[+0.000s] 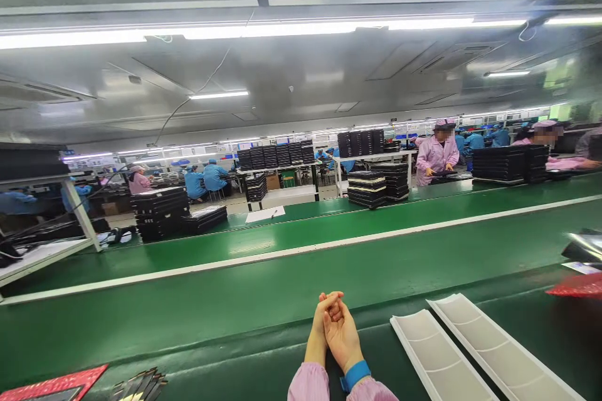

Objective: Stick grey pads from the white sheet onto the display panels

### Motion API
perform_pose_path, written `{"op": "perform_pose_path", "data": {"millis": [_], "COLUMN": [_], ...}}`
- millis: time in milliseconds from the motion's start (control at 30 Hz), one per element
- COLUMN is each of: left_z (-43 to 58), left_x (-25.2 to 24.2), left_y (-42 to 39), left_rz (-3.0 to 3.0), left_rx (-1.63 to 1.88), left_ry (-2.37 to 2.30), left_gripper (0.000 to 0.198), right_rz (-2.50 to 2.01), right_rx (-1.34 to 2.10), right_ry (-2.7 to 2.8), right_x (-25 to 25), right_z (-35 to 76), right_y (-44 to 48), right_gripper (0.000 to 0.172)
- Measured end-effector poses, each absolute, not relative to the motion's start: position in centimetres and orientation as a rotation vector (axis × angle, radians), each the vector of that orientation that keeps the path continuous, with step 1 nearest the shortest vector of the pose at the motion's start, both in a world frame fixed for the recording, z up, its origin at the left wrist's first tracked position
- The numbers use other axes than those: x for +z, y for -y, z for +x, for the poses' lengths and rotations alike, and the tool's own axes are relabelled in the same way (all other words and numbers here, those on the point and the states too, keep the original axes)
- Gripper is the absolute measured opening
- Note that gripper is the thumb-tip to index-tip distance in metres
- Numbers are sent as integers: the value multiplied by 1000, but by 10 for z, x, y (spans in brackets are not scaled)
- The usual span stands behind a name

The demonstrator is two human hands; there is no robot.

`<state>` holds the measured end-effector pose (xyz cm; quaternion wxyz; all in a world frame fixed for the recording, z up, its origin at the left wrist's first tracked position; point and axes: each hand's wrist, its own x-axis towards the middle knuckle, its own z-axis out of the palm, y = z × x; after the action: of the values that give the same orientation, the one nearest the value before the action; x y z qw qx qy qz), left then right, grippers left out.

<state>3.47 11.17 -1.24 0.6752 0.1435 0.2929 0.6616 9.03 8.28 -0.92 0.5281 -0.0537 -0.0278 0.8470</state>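
Observation:
My left hand (321,314) and my right hand (342,333) are clasped together above the near edge of the green work surface. Their fingers are closed and folded against each other, and no object shows between them. A blue band (355,376) circles my right wrist. To the right of my hands lie two long white trays (439,351), side by side and divided into shallow sections by thin ribs. A fanned pile of thin dark strips (140,386) lies to the left, beside a red bubble-wrap pouch (66,382) cut off by the frame.
A green conveyor belt (263,276) with a white rail (301,249) crosses ahead. Beyond it stand stacks of black flat units (160,213) and a white sheet with a pen (266,214). A co-worker in pink (437,153) handles a black unit. Red wrap (578,285) lies far right.

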Motion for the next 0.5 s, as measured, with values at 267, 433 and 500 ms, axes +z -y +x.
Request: {"op": "perform_pose_path", "data": {"millis": [267,433,500], "left_z": [36,39,40], "left_x": [-10,-5,-3], "left_y": [-113,-109,-108], "left_rz": [388,345,300], "left_rx": [1460,1487,1505], "left_ry": [-644,-646,-654], "left_gripper": [11,13,14], "right_rz": [-152,-164,-166], "right_rx": [1995,1987,1985], "right_ry": [22,15,15], "right_x": [-5,-3,-3], "right_z": [92,92,92], "right_y": [-82,-81,-81], "right_gripper": [16,15,16]}}
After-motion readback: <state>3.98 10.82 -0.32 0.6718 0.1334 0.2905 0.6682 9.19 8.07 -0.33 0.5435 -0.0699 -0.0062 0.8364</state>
